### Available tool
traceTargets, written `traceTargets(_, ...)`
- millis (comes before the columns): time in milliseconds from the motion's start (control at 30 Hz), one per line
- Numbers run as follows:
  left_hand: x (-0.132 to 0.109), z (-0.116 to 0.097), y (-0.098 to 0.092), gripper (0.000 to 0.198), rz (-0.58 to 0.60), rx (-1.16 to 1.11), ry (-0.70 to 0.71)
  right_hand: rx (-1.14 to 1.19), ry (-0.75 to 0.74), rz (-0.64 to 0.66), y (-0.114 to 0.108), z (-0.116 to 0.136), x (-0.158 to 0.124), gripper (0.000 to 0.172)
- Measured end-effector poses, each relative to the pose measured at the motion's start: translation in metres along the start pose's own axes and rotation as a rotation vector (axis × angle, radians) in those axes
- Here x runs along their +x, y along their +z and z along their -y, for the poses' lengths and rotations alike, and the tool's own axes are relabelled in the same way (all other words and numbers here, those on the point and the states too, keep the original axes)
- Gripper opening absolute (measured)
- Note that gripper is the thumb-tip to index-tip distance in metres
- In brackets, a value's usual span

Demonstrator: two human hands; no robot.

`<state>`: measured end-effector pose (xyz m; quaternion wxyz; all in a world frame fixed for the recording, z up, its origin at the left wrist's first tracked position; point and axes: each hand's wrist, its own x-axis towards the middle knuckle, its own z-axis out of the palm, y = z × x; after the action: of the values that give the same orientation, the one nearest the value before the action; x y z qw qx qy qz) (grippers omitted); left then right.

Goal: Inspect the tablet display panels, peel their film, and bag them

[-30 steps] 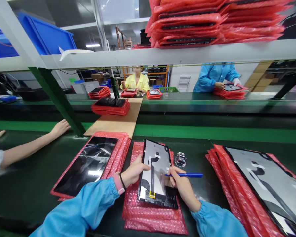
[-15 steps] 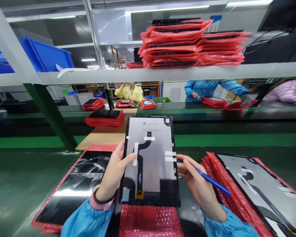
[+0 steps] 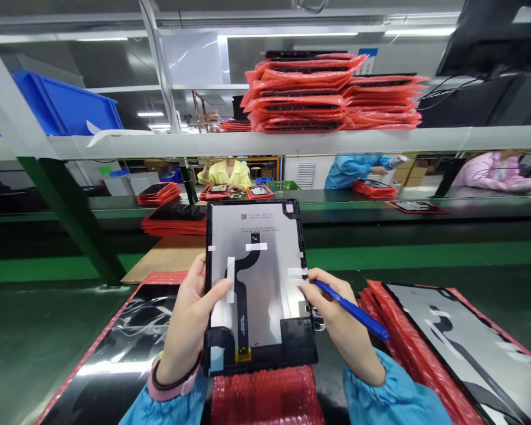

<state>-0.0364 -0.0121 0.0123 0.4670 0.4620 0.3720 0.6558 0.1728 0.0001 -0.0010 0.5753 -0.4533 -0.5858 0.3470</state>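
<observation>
A display panel (image 3: pixel 269 301) is held up in the middle, its silver back with a black ribbon cable and white tape strips towards me. My left hand (image 3: pixel 192 313) grips its left edge, thumb on the back beside a tape strip. At the right edge, my right hand (image 3: pixel 340 319) pinches the panel between thumb and fingers. A blue pen (image 3: pixel 358 316) also rests in my right hand, pointing down to the right. Below the panel lies red bubble wrap (image 3: pixel 265 398).
Glossy dark panels (image 3: pixel 128 336) on red wrap lie at left; a silver-backed panel (image 3: pixel 464 342) tops a red-wrapped stack at right. Wrapped stacks (image 3: pixel 301 91) stand on the overhead shelf (image 3: pixel 248 143). People work across the bench, one in yellow (image 3: pixel 228 173).
The held panel has shifted slightly left in view. My right thumb has come onto the panel's back at the right edge. Across the bench, the blue-sleeved person's hand has left the red-wrapped item.
</observation>
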Motion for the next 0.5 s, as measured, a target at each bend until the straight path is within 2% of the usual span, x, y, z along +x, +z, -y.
traceTargets(100, 0.003, 0.002, -0.003, 0.044, -0.005, 0.047, 0.032, -0.009, 0.005, -0.033, 0.009, -0.001, 0.008, 0.025)
traceTargets(200, 0.008, 0.004, -0.009, 0.043, -0.019, 0.046, 0.035, 0.029, 0.024, -0.010, 0.014, -0.009, 0.012, 0.023)
traceTargets(267, 0.012, 0.004, -0.014, 0.043, -0.024, 0.011, 0.010, 0.092, 0.053, 0.010, 0.014, -0.016, 0.012, 0.022)
traceTargets(400, 0.018, 0.004, -0.021, 0.046, -0.014, -0.043, -0.031, 0.261, 0.148, -0.060, 0.010, -0.027, 0.007, 0.026)
traceTargets(500, 0.019, 0.004, -0.023, 0.048, 0.011, -0.030, -0.057, 0.263, 0.127, 0.028, 0.005, -0.029, 0.004, 0.021)
